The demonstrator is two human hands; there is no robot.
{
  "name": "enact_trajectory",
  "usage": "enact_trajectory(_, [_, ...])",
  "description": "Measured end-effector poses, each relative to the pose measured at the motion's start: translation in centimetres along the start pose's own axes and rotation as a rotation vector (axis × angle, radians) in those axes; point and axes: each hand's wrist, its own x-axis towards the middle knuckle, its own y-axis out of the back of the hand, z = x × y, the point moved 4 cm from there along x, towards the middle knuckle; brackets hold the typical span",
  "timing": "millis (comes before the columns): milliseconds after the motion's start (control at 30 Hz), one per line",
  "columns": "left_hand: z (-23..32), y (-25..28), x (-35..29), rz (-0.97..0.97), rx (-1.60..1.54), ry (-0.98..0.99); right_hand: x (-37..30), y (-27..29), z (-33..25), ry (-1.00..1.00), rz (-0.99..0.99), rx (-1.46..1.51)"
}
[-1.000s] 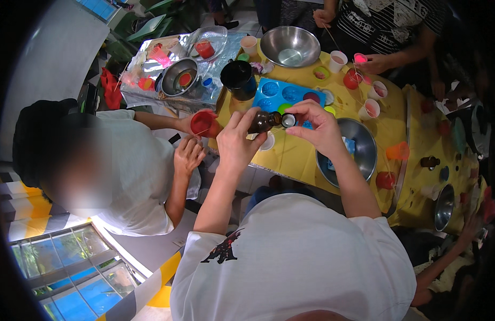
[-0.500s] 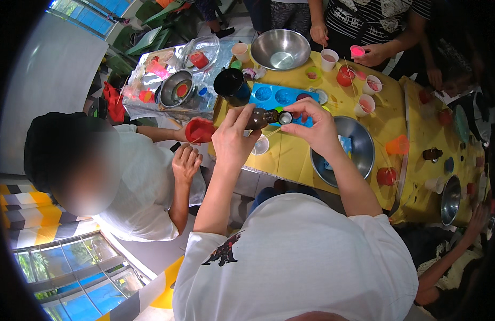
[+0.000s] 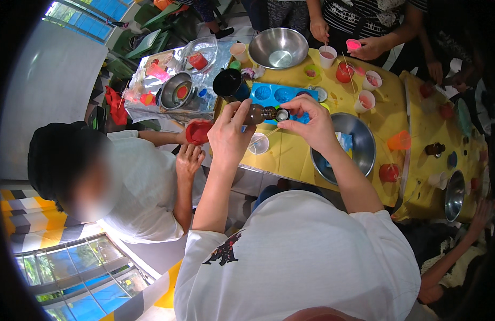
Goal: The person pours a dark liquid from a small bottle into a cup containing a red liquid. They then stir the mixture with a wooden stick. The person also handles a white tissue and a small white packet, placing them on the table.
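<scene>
My left hand (image 3: 228, 134) grips a small brown glass bottle (image 3: 254, 114), which lies nearly sideways with its neck to the right. Between the fingertips of my right hand (image 3: 314, 123) is a black screw cap (image 3: 282, 114), its pale inside showing. The bottle's mouth meets the cap's rim or nearly so; whether liquid passes between them is too small to tell. Below them on the table stands a white cup (image 3: 259, 144) with a thin stick in it. Behind my hands lies a blue mould (image 3: 263, 92) with round hollows, partly covered by my fingers.
At my left a person holds a red cup (image 3: 198, 131). A black pitcher (image 3: 229, 84) stands beside the mould. Steel bowls sit on the yellow-covered table (image 3: 290, 160): one at the back (image 3: 278, 47), another by my right forearm (image 3: 359, 136). Several cups with sticks stand at the right.
My hands stay close together, with the bottle and cap shifting only slightly. The person at my left has tipped the red cup a little. The whole view has moved slightly.
</scene>
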Motion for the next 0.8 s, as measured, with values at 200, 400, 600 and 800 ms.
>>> enact_trajectory(200, [-0.02,-0.03,0.19,0.019,0.033,-0.034,0.05,-0.05,0.10,0.018,0.012,0.001])
enact_trajectory(400, [-0.07,0.02,0.27,0.016,0.061,-0.046,0.03,-0.11,0.04,0.037,0.008,-0.009])
enact_trajectory(600, [0.16,0.23,0.52,0.019,0.104,-0.072,0.03,-0.11,0.15,0.032,0.013,-0.016])
enact_trajectory(800, [0.18,0.29,0.58,0.007,0.114,-0.072,-0.06,-0.20,0.28,0.037,0.019,-0.020])
